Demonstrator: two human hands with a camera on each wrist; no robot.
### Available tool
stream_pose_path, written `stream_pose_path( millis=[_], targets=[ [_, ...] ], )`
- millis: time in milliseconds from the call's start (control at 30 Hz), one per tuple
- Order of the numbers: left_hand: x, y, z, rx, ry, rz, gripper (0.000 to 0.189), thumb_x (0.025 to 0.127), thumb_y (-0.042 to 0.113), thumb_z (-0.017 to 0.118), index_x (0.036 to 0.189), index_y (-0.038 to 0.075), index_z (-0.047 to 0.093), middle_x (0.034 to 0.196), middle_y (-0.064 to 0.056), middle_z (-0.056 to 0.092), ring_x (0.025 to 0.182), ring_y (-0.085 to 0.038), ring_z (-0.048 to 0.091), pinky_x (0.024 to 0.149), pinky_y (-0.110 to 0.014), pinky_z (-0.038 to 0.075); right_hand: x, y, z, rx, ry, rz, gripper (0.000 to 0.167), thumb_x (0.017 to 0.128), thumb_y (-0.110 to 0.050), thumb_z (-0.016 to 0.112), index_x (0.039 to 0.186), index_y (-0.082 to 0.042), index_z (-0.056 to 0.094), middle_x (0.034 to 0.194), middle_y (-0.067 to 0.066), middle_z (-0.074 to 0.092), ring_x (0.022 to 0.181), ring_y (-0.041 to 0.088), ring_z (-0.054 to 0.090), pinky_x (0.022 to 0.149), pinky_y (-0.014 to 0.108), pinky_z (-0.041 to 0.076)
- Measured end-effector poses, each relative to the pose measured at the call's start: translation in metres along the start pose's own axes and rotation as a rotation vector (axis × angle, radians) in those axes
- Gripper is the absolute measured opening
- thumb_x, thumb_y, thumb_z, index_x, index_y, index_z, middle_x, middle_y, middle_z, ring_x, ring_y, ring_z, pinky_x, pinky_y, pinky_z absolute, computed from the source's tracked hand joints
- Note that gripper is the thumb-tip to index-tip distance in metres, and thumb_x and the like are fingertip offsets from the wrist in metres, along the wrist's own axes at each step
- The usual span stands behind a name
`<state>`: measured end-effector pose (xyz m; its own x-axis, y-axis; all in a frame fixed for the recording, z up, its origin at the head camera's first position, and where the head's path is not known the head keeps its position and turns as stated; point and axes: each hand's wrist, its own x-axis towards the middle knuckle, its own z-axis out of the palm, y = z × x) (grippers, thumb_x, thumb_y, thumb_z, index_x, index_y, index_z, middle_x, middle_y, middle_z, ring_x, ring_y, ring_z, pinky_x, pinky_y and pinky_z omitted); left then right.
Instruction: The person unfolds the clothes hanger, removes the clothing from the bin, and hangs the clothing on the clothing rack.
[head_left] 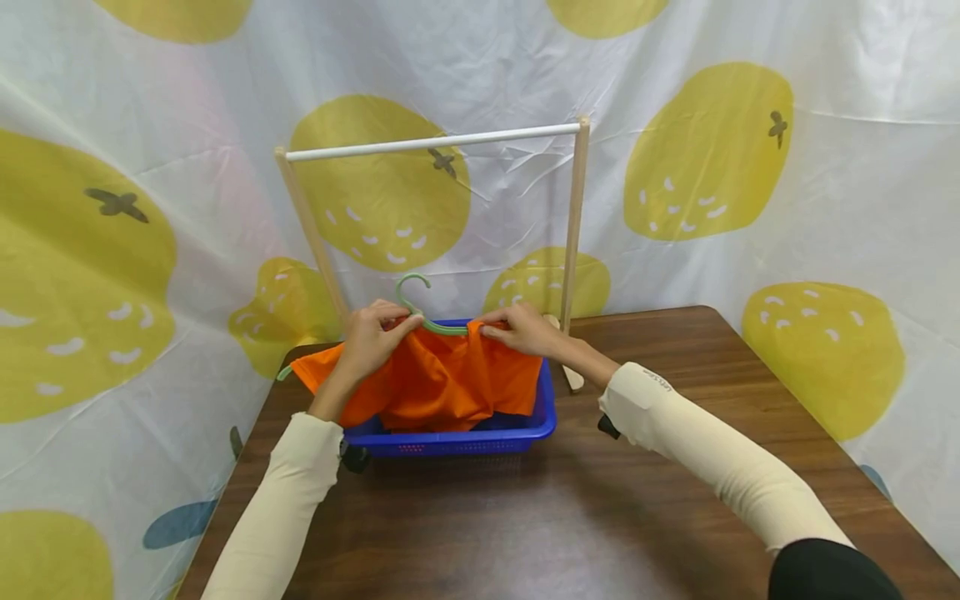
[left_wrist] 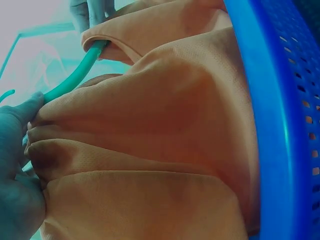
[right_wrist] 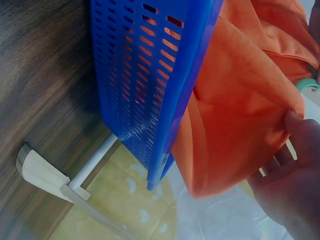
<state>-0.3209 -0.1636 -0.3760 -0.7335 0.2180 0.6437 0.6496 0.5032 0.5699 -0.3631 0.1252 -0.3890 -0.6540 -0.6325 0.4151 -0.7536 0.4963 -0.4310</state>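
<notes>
We see the left hand (head_left: 373, 337) with its thumb and fingers closed in a pinch on the green hanger (head_left: 444, 330), just below the hook, which rises free above the grip; the left wrist view shows orange cloth bunched against that hand too. To its right, the right hand (head_left: 527, 329) pinches the neckline edge of the orange garment (head_left: 442, 383) where it lies over the hanger, thumb on the near side and fingers behind the cloth. The hanger's left tip pokes out past the garment at far left. We find the garment draped from the hanger down into the blue basket (head_left: 450, 444), which sits on the wooden table (head_left: 675, 500). Beyond the basket, on the far side, stands a rack with a white bar (head_left: 435, 145).
</notes>
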Motion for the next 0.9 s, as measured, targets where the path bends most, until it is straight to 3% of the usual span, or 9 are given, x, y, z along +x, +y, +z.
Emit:
stream_pose_path(
  millis=[267,367,533,567,633,700,767,800,900],
  targets=[
    [0.004,0.003,0.014,0.014,0.002,0.087,0.016,0.088,0.015,0.085,0.091,0.000,0.082,0.090,-0.014,0.076,0.084,-0.027,0.064,0.074,-0.032,0.049,0.009,-0.016,0.005,0.020,-0.046,-0.021,0.027,0.105,-0.020,0.065,0.128,-0.010,0.076,0.055,-0.001,0.052,0.044,0.005,0.029,0.050,0.022,0.030],
    [0.005,0.004,0.017,0.007,-0.002,0.097,0.014,0.089,0.015,0.084,0.090,0.001,0.082,0.090,-0.013,0.077,0.083,-0.027,0.064,0.074,-0.033,0.049,0.010,-0.019,0.004,0.021,-0.060,0.005,0.029,0.105,-0.021,0.064,0.130,-0.011,0.074,0.049,-0.003,0.045,0.040,0.006,0.026,0.048,0.022,0.028],
    [0.006,0.003,0.018,-0.001,-0.003,0.081,0.014,0.089,0.015,0.084,0.090,0.001,0.082,0.090,-0.013,0.077,0.086,-0.027,0.066,0.076,-0.035,0.050,0.009,-0.020,0.001,0.021,-0.064,0.003,0.028,0.105,-0.019,0.065,0.131,-0.011,0.074,0.052,-0.003,0.049,0.042,0.006,0.029,0.050,0.022,0.030],
    [0.006,0.002,0.018,-0.002,-0.001,0.080,0.014,0.089,0.015,0.085,0.090,0.001,0.082,0.090,-0.013,0.077,0.087,-0.027,0.066,0.076,-0.036,0.050,0.009,-0.020,0.001,0.023,-0.062,-0.004,0.029,0.105,-0.018,0.065,0.131,-0.011,0.074,0.057,-0.002,0.055,0.043,0.008,0.031,0.050,0.023,0.031],
    [0.005,0.001,0.018,-0.011,0.003,0.074,0.014,0.089,0.015,0.085,0.090,0.002,0.082,0.091,-0.013,0.076,0.087,-0.027,0.066,0.077,-0.035,0.051,0.008,-0.020,-0.002,0.034,-0.061,-0.021,0.030,0.104,-0.017,0.067,0.132,-0.009,0.073,0.074,0.001,0.071,0.051,0.008,0.049,0.056,0.023,0.040],
    [0.004,0.000,0.017,-0.018,0.007,0.064,0.014,0.089,0.015,0.084,0.091,0.001,0.082,0.091,-0.013,0.076,0.087,-0.027,0.066,0.076,-0.034,0.050,0.006,-0.018,-0.006,0.042,-0.063,-0.031,0.033,0.102,-0.016,0.068,0.134,-0.008,0.071,0.097,0.005,0.078,0.070,0.012,0.067,0.067,0.027,0.051],
    [0.002,0.000,0.016,-0.020,0.013,0.048,0.015,0.089,0.015,0.085,0.092,0.001,0.082,0.092,-0.012,0.075,0.087,-0.026,0.065,0.076,-0.032,0.050,0.003,-0.013,-0.010,0.053,-0.067,-0.038,0.036,0.101,-0.015,0.070,0.136,-0.007,0.069,0.120,0.007,0.076,0.097,0.018,0.073,0.084,0.035,0.057],
    [0.001,0.000,0.015,-0.021,0.016,0.040,0.015,0.089,0.015,0.085,0.092,0.001,0.082,0.092,-0.012,0.075,0.087,-0.025,0.065,0.076,-0.031,0.050,0.002,-0.010,-0.013,0.059,-0.071,-0.038,0.037,0.101,-0.015,0.070,0.137,-0.007,0.068,0.123,0.008,0.075,0.110,0.021,0.071,0.092,0.039,0.057],
    [0.000,0.000,0.013,-0.021,0.025,0.034,0.016,0.089,0.015,0.085,0.092,0.000,0.082,0.091,-0.013,0.075,0.084,-0.025,0.062,0.074,-0.028,0.047,-0.005,-0.002,-0.023,0.071,-0.063,-0.032,0.040,0.099,-0.011,0.072,0.138,-0.006,0.066,0.122,0.011,0.075,0.115,0.028,0.070,0.098,0.047,0.055]
  ],
)
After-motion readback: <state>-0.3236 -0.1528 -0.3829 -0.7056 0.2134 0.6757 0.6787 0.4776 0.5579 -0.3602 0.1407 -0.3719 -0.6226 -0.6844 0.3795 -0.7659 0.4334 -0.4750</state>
